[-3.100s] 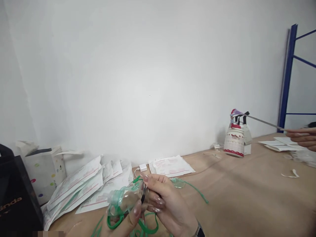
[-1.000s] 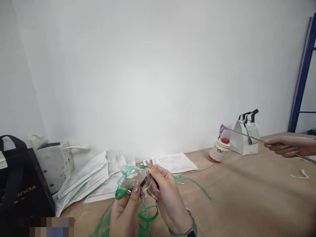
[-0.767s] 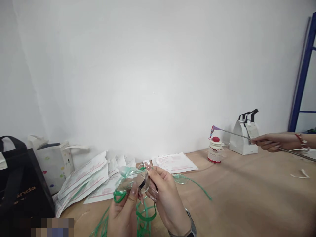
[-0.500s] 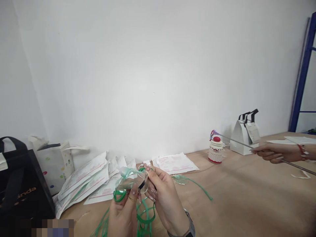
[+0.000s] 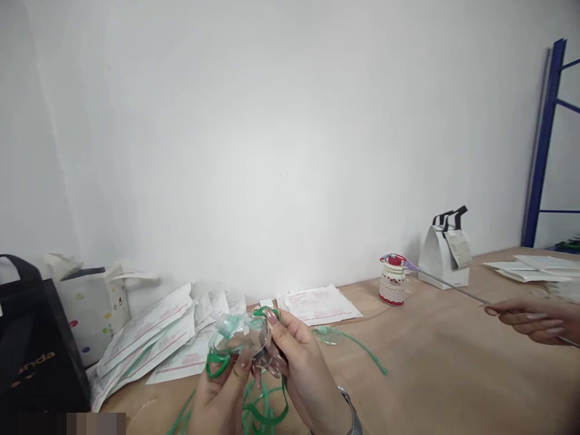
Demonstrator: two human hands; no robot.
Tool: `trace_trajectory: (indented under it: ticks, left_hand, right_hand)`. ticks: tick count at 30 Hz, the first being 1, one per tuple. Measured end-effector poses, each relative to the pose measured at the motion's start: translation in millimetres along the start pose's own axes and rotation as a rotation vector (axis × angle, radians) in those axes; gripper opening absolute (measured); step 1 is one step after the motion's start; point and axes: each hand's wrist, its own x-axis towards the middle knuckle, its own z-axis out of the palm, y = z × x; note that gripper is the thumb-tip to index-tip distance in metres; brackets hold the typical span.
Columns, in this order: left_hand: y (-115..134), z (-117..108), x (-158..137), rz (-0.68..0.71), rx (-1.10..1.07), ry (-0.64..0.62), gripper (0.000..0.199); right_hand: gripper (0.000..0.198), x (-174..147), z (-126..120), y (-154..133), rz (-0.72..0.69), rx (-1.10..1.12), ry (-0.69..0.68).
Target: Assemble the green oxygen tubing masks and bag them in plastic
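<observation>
A clear oxygen mask (image 5: 242, 341) with a green connector and a green elastic strap is held up above the table between both hands. My left hand (image 5: 224, 386) grips its lower left side, the thumb on the clear shell. On the right, my right hand (image 5: 292, 350) pinches the rim near the strap's fastening, fingers curled beneath. Green tubing (image 5: 263, 402) lies in loops below, partly hidden by the hands. Beyond my right hand, another clear mask (image 5: 328, 335) with a short green tube rests on the brown tabletop (image 5: 408, 368).
White packets (image 5: 149, 326) are piled at left, beside a dotted bag (image 5: 97, 308) and a black bag (image 5: 38, 350). Another packet (image 5: 319, 304) lies by the wall. At right, another person's hand (image 5: 534, 320) holds a thin rod (image 5: 453, 286) toward a cherry-topped jar (image 5: 392, 281), near a white bag (image 5: 444, 260).
The mask has turned slightly in my hands, which keep their grip. The other person's hand has moved lower and right, and the rod's purple end has shifted from above the jar to its right side.
</observation>
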Motion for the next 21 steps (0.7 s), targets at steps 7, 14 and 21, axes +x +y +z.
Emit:
trace_trajectory:
  ticks: [7,14,21]
  left_hand:
    - [-2,3,2,0.011,-0.039,0.065,0.024]
    - [-2,15,-5,0.028,-0.012,-0.024,0.023]
    - [2,-2,1,0.009,0.102,-0.065,0.022]
  right_hand:
    - [0.027,0,-3,-1,-0.026,-0.003,0.007]
    - [0.032,2,-1,7,-0.155,-0.146,0.142]
    - [0.029,-2,-1,3,-0.093,-0.197,0.057]
